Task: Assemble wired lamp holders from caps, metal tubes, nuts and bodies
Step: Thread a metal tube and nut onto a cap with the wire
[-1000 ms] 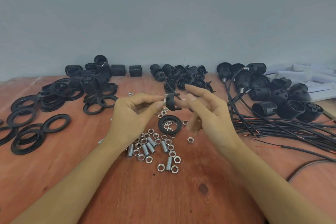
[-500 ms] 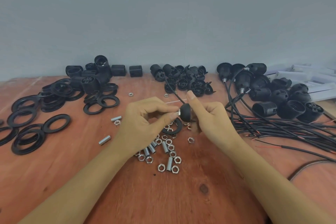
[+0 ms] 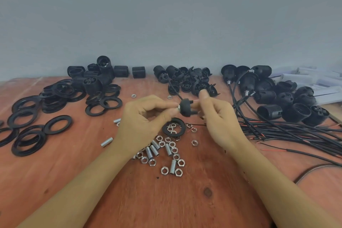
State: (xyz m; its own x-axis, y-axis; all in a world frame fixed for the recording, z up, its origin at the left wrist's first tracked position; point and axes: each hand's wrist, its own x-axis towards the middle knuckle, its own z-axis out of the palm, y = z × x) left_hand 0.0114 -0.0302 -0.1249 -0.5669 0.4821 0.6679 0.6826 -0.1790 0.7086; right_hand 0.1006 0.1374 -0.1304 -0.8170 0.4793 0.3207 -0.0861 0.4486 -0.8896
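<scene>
Above the middle of the desk (image 3: 185, 200), two bare hands meet around one small black cap (image 3: 186, 107). The left hand (image 3: 146, 120) has its fingers curled. Its thumb and first finger pinch a little silver piece (image 3: 179, 106) on the left end of the cap. It is too small to tell if this is a nut or the tip of a tube. The right hand (image 3: 220, 116) holds the other side of the cap with its thumb and curled fingers, and its first finger sticks up. A thin black wire (image 3: 174, 89) runs from the cap toward the back of the desk.

Just under the hands a black ring (image 3: 164, 129) lies flat, and a few nuts sit inside it. More loose nuts (image 3: 181, 163) and short metal tubes (image 3: 173, 166) lie scattered close in front of it. Many flat rings (image 3: 55, 96) lie at the left. Behind them is a heap of black bodies (image 3: 92, 84). A pile of caps (image 3: 187, 85) sits at the back in the middle. At the right are wired holders (image 3: 268, 96), and their long cables (image 3: 296, 133) spread over the desk.
</scene>
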